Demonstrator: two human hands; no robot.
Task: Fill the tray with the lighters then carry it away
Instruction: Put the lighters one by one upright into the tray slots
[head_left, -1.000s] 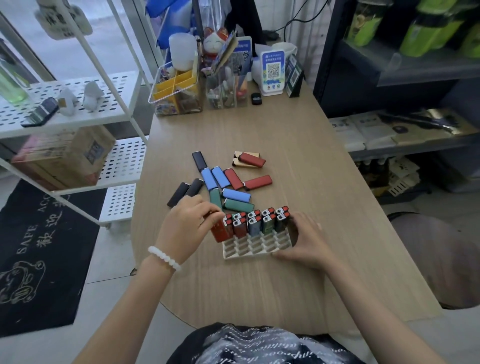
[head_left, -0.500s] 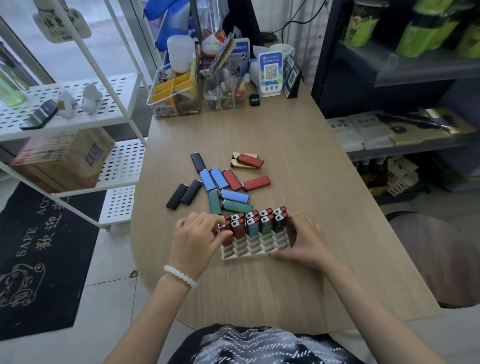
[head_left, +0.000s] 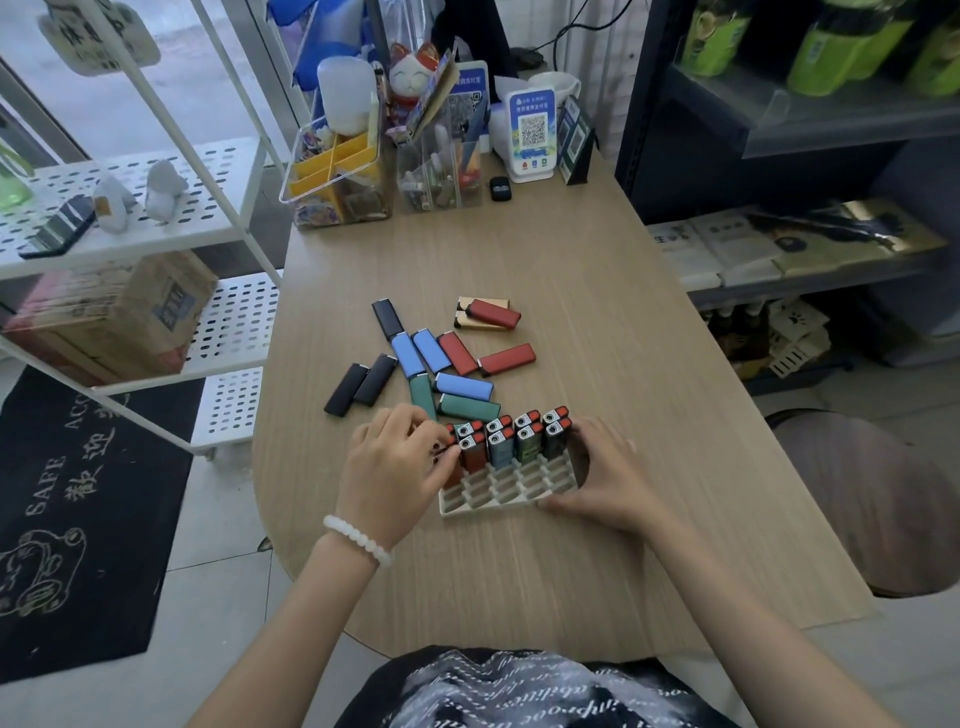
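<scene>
A: Listing by size: table (head_left: 597, 322); tray (head_left: 498, 499) at 6 o'clock, far two rows stocked; loose lighters (head_left: 457, 358) just past it at 12.

B: Step in hand?

A: Seating a red lighter (head_left: 453, 470) at the tray's 9 o'clock edge. Judgement: keep it upright, push straight down, tray held firm.

B: Hands?

A: Left hand (head_left: 395, 467): fingers (head_left: 441, 460) curled, pinching that lighter. Right hand (head_left: 602, 478): fingers bent round the tray's 3 o'clock end, bracing it.
</scene>
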